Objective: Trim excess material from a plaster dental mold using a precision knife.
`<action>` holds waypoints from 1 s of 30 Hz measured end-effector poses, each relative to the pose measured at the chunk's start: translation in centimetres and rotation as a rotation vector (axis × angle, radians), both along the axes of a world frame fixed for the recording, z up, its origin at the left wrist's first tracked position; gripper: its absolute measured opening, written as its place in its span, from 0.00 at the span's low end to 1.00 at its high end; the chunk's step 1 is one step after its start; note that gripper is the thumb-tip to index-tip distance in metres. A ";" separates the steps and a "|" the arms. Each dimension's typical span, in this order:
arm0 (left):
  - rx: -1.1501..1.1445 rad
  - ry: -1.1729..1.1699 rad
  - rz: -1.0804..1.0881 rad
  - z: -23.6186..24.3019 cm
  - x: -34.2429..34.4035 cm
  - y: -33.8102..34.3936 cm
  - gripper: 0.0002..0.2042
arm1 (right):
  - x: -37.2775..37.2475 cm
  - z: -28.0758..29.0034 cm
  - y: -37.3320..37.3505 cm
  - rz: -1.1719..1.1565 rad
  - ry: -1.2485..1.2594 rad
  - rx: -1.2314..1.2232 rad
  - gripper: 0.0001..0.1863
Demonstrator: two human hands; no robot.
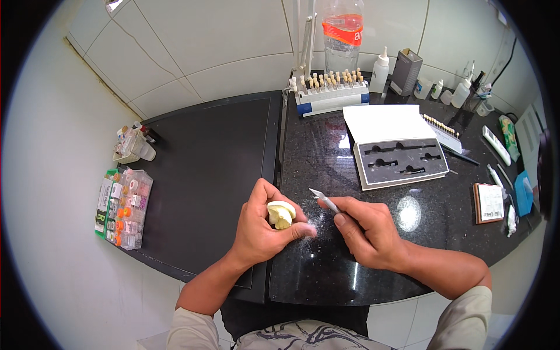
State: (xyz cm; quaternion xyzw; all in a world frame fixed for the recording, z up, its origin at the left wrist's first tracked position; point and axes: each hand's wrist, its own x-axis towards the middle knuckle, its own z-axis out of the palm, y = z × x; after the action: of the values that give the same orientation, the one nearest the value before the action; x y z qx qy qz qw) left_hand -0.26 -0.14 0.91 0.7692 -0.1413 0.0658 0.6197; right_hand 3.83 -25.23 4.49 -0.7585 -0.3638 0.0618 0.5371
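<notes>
Pale-yellow, irregular cast with a smooth white rounded rim, apparently a plaster-like dental model; it is in the left hand, above the near part of the surface; that hand is curled around it, thumb along the near side, the far grip partly hidden. The right hand pinches a slim silver-grey knife with a narrow pointed blade between thumb and forefinger, remaining fingers folded beneath; blade tip apart from the cast, directed up and leftward.

Step in hand, judged from blade and debris: trimming or carving the cast, at a pause between strokes; another cut would call for a steady cast, the chosen face turned to the blade, and light pressure, the material probably being brittle.

Materials: fine, chalky white crumbs lie scattered beneath and between the hands; the surface is glossy, black, speckled, stone-like; a matte black flat panel adjoins at left; beyond the knife, an opened white rectangular box shows dark-grey foam with shaped recesses; farther back, ivory tooth-shaped tabs stand in a white-and-blue rack.
</notes>
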 end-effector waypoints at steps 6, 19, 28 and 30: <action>-0.110 0.069 0.006 0.1 0.1 -0.3 0.26 | -0.6 -0.1 0.1 0.037 -0.066 -0.088 0.15; 0.068 0.039 -0.030 0.8 -0.6 -0.7 0.18 | -0.9 -0.9 0.6 0.041 -0.208 -0.140 0.12; 0.107 -0.075 -0.023 0.1 -0.5 -0.7 0.16 | -0.9 -0.9 0.6 0.050 -0.198 -0.147 0.11; 0.114 -0.091 -0.022 0.2 -0.4 -0.7 0.16 | -0.9 -1.1 0.6 0.047 -0.205 -0.143 0.11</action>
State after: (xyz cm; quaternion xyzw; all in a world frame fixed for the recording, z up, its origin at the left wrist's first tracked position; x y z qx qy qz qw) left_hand -0.66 -0.82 1.08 0.7978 -0.1814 0.0860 0.5685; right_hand 2.92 -24.60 3.42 -0.7883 -0.4293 0.0222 0.4402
